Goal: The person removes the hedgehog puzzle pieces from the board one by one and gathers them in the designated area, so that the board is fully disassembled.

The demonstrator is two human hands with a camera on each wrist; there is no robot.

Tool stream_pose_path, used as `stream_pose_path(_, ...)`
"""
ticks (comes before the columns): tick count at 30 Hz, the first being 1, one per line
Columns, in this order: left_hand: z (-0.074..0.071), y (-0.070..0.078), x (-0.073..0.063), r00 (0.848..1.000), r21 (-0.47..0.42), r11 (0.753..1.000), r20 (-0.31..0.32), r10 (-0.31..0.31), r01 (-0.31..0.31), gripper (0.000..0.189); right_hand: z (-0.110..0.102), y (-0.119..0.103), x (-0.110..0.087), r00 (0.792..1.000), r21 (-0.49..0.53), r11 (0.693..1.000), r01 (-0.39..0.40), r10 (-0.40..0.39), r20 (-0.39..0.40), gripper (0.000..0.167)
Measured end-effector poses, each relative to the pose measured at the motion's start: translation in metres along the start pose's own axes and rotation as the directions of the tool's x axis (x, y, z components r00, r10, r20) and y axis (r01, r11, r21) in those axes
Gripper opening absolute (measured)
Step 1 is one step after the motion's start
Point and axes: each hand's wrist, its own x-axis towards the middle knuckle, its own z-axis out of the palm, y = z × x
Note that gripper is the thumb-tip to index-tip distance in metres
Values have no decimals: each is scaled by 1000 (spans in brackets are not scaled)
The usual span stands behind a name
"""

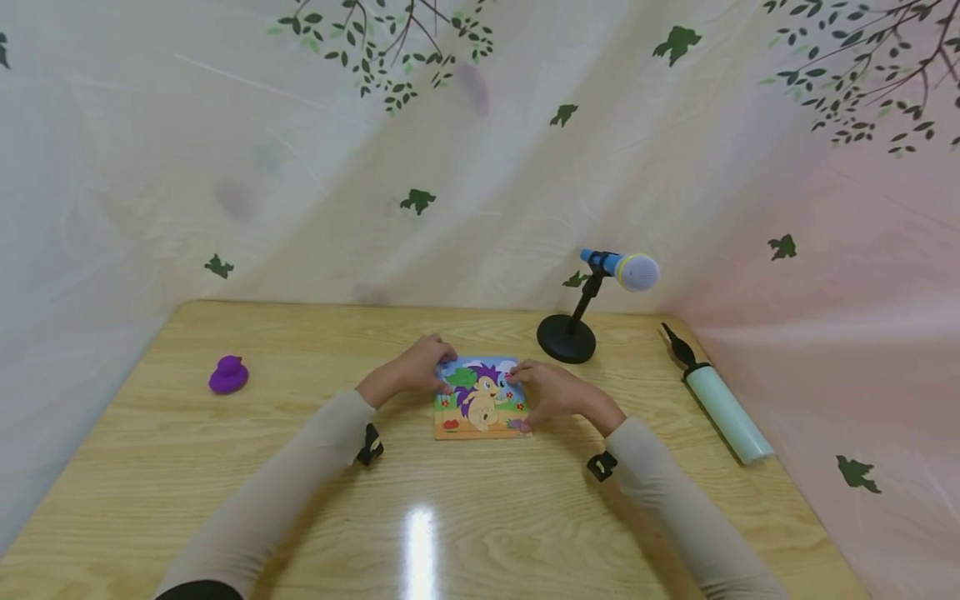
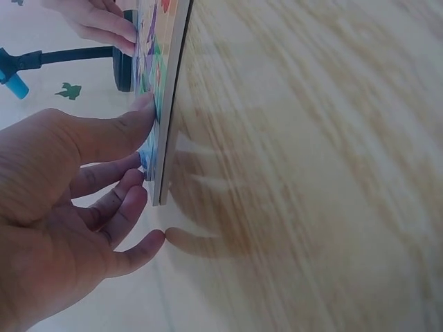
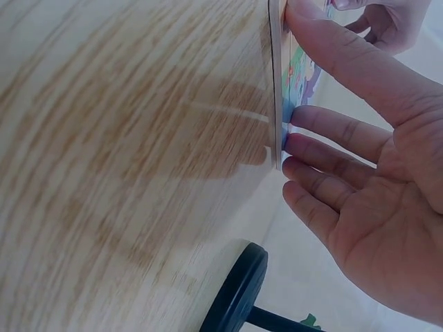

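Note:
A square picture board (image 1: 482, 408) with a purple-haired cartoon hedgehog lies flat on the wooden table, and it has a layered edge. At its upper left corner is the left hand (image 1: 414, 368), its thumb touching the picture's face. In the left wrist view, the other fingers (image 2: 128, 207) bend loosely near the board's far end, the little finger down by the tabletop. Along the right side rests the right hand (image 1: 557, 390). Its thumb lies by the near right corner, while its extended fingers (image 3: 342, 131) reach the board's surface and edge.
Behind the board on the right, a blue toy microphone (image 1: 636, 272) sits on a black stand (image 1: 567, 338). A pale green hand pump (image 1: 727, 412) lies near the table's right edge. A purple rubber duck (image 1: 228, 375) is at the left. A printed curtain (image 1: 480, 167) hangs behind.

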Motion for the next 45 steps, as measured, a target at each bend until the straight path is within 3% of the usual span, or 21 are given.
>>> stream_pose_path(8, -2, 3, -1, 1000, -9, 1000, 18, -6, 6, 57, 0, -3, 1, 1000, -24, 1000, 3, -3, 5, 83)
stream_pose_path(17, 1, 3, -2, 1000, -17, 1000, 20, 10, -9, 55, 1, -9, 8, 987, -51, 989, 139, -134, 88, 88)
stream_pose_path(23, 3, 5, 0, 1000, 2, 1000, 25, 16, -16, 55, -1, -9, 8, 978, -22, 992, 121, -115, 176, 84)
stream_pose_path(45, -6, 3, -1, 999, -71, 997, 29, 14, -12, 57, -8, -13, 12, 975, -12, 996, 94, -89, 204, 84)
